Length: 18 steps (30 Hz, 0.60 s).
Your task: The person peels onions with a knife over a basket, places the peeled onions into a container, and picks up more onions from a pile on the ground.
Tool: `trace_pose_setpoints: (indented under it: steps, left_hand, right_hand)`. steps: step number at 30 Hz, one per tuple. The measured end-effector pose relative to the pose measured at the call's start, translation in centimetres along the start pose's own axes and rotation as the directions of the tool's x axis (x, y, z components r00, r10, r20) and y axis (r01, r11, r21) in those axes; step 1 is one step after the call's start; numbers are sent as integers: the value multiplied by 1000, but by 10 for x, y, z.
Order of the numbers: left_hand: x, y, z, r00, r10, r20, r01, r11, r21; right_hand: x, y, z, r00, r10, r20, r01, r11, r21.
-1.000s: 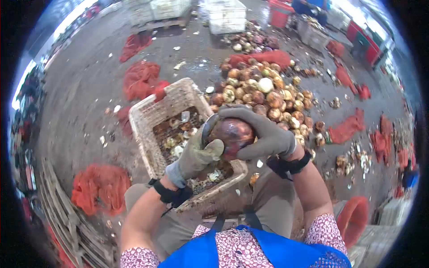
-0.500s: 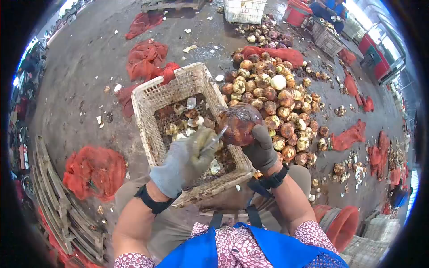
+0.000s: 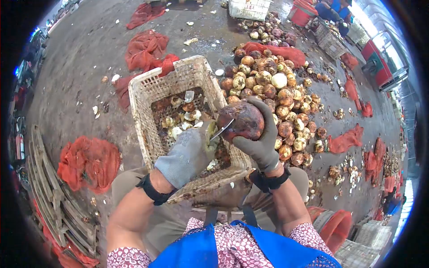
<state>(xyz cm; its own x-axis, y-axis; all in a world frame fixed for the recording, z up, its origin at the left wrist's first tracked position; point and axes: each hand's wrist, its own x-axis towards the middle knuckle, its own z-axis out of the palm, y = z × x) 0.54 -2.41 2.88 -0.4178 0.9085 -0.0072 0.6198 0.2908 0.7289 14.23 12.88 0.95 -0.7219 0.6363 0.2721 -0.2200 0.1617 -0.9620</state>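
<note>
Gripping the dark onion (image 3: 243, 119) from its outer side, our right hand (image 3: 268, 148) seems to steady it for the blade (image 3: 222, 130) clutched in our closed left hand (image 3: 190, 152). We hold the onion above the right rim of the crate (image 3: 161, 85), likely catching scraps (image 3: 176, 132) inside. Onion pile (image 3: 286, 129) right of crate, presumably for easy reach.

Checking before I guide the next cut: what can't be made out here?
All in the head view:
- Knife handle: hidden by the left hand.
- Onion's underside: turned away, partly behind the right hand.
- Some contents of the basket: behind the left hand.
- Co-worker: cut off by the top edge.
</note>
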Motion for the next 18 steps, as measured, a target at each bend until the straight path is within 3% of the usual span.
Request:
trace_pose_setpoints:
  steps: [2,5,7,11,12,13,14,16,17,18]
  left_hand:
    - [-1,-7,5,999,39,29,-39,999,16]
    - [0,-18,12,991,38,130,-46,997,54]
    - [-1,-20,10,975,29,222,-37,999,29]
    - [-4,-16,10,960,-37,277,6,994,111]
    - [-6,-14,9,959,-40,280,8,994,112]
    - [-8,-13,9,981,33,191,-53,994,99]
    - [-9,-11,8,990,106,96,-115,989,89]
    - [-7,-8,4,985,21,172,-38,995,96]
    - [-5,-10,4,989,5,148,-29,987,160]
    - [-5,-13,3,992,-13,127,-16,974,224]
  right_hand:
    - [-3,2,1,999,-23,-25,24,999,24]
    - [-5,1,-5,993,-116,-2,115,982,-148]
    - [0,-2,-10,932,-334,143,360,797,-485]
    - [-7,-3,-5,932,-324,161,361,798,-483]
    - [-12,-1,0,996,-67,62,76,986,-151]
    - [-15,-1,2,975,211,62,-220,951,216]
    - [-15,-4,3,975,212,61,-221,951,215]
    - [-14,-10,4,957,277,88,-291,914,284]
    - [-15,-6,3,978,201,50,-207,966,154]
    - [-13,-9,2,977,206,58,-213,965,155]
